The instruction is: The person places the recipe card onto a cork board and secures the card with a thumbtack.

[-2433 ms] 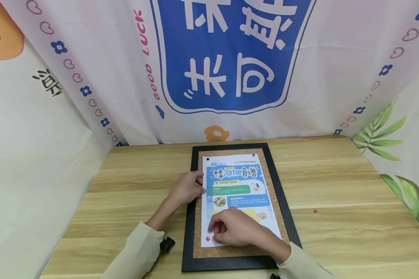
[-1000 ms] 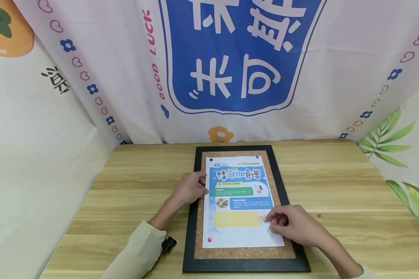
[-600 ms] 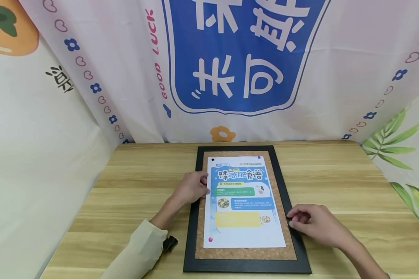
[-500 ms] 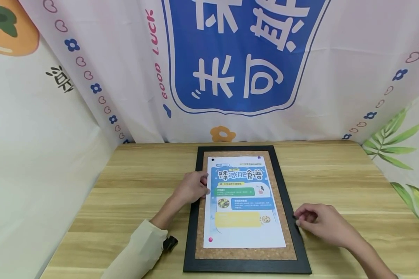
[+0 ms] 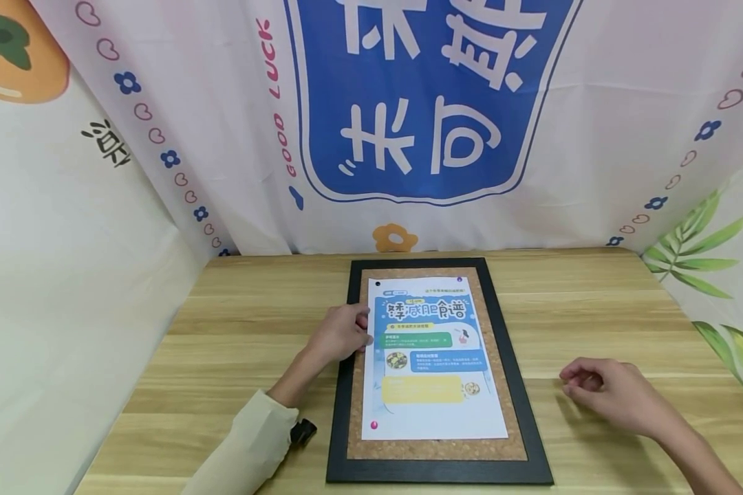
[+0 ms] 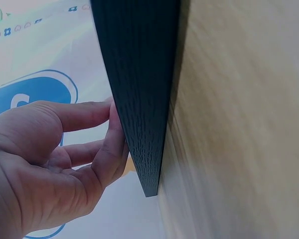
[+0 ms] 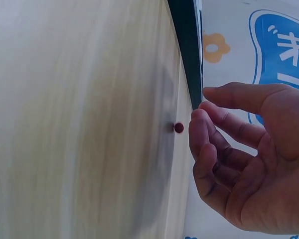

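A printed paper sheet (image 5: 433,425) lies on a cork board (image 5: 408,450) with a black frame (image 5: 439,471). Pushpins stand at three corners of the sheet: black (image 5: 378,283) at upper left, purple (image 5: 459,279) at upper right, pink (image 5: 374,425) at lower left. My left hand (image 5: 339,333) rests at the frame's left side, its fingertips at the sheet's left edge. To the right of the board, my right hand (image 5: 616,395) hovers low over the table, fingers loosely bent around nothing. Close to its fingertips, a red pushpin (image 7: 179,128) shows on the table in the right wrist view.
The board lies on a wooden table (image 5: 248,302). Behind it hangs a white printed curtain (image 5: 235,137) with a blue emblem. A black strap (image 5: 302,432) shows at my left sleeve (image 5: 248,440).
My right hand has moved from the pink pushpin at the sheet's lower left, across the sheet and frame, to the table on the right. My left hand has stayed at the left edge.
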{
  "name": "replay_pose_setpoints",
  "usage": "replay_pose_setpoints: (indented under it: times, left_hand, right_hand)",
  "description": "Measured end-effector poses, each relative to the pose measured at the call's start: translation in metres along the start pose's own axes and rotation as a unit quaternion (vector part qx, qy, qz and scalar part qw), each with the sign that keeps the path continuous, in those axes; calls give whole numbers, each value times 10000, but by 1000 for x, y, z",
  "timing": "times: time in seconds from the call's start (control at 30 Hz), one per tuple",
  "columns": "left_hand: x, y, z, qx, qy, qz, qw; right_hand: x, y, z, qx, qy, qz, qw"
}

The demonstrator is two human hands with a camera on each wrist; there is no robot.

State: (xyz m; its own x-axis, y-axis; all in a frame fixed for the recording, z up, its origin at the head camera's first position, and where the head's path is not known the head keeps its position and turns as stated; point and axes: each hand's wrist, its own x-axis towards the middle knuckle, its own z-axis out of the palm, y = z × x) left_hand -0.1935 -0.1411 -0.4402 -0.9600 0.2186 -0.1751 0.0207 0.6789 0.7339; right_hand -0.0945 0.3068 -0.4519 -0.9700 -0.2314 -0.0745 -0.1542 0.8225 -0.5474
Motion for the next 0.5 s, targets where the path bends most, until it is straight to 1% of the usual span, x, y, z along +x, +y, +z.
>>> replay_pose_setpoints:
  times: [0.2,0.37,0.5]
  left_hand:
    - [0,0,0,42,-5,20,10000]
    - [1,0,0,27,-1,12,10000]
    - [0,0,0,61,-4,30,10000]
  right_hand:
    - [-2,6,-6,-92,65,149,9998]
    - [-3,11,-8,-172,197,126,9996]
    - [-2,13,-8,-195,190,123,9996]
